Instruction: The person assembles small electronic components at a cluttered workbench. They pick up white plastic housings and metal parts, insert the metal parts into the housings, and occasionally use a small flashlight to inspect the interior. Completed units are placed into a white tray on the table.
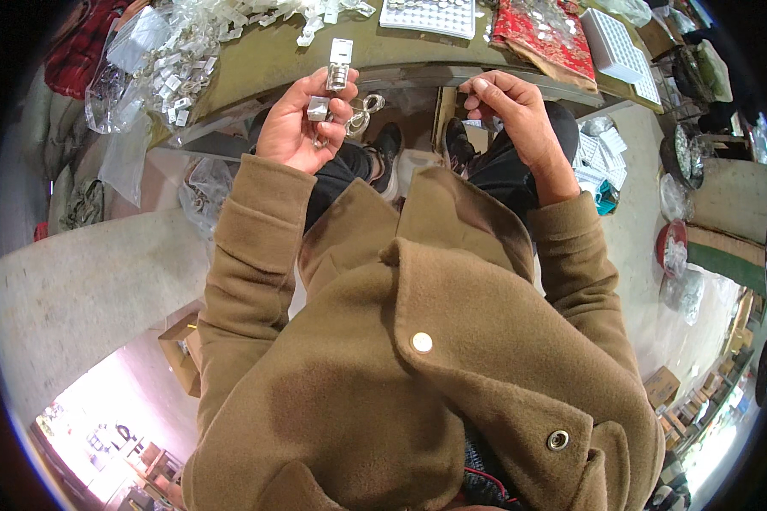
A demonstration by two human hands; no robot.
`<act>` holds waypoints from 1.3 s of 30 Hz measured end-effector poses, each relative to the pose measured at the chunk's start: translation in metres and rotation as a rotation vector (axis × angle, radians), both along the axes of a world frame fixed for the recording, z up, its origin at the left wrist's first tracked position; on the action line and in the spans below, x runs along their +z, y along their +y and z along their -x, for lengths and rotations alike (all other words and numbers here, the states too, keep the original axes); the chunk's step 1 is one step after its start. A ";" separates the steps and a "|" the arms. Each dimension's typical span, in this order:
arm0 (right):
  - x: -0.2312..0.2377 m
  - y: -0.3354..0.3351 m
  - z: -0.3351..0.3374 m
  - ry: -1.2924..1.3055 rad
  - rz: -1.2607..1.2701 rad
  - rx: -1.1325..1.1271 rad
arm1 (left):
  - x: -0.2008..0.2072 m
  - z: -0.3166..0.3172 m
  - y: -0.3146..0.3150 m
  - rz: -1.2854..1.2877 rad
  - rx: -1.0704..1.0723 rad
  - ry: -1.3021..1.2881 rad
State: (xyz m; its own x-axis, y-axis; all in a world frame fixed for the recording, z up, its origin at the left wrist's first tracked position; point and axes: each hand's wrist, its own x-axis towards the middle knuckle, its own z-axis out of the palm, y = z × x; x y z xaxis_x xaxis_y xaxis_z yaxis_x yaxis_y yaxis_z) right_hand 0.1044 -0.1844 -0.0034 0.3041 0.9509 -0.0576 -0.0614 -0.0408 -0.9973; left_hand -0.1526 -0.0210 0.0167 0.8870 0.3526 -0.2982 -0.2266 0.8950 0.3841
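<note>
My left hand [290,132] is closed around small parts in front of the table edge. Between its thumb and fingertips stands a white plastic piece [341,53] with a ringed, shiny metal-looking lower part. A small silvery square piece [319,108] lies against the fingers of the same hand, and something thin shows below it, too small to name. On the other side, my right hand [520,111] is held at the table's edge, thumb and forefinger drawn together and the other fingers curled. Whatever its fingertips may hold cannot be made out.
Clear and white plastic parts [179,72] are heaped on the table [294,64] at left. White gridded trays [428,19] [612,47] and a red patterned cloth [541,43] with small discs lie along its far and right parts. A pale looped cord [366,111] hangs below the edge.
</note>
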 end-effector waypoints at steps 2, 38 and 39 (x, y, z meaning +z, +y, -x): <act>0.004 0.001 -0.003 -0.029 0.007 0.005 | 0.001 0.001 -0.002 -0.006 0.003 -0.009; 0.009 -0.001 0.009 -0.019 0.004 0.044 | 0.011 -0.002 -0.011 -0.063 0.001 0.061; 0.009 -0.002 0.009 -0.018 0.008 0.037 | 0.010 -0.005 -0.011 -0.087 0.002 0.073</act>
State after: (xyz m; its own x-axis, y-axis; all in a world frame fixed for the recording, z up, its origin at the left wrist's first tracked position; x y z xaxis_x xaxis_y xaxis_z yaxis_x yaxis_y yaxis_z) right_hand 0.0949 -0.1860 0.0053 0.2698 0.9610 -0.0604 -0.0417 -0.0509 -0.9978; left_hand -0.1477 -0.0319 0.0265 0.8632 0.3817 -0.3305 -0.1969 0.8573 0.4757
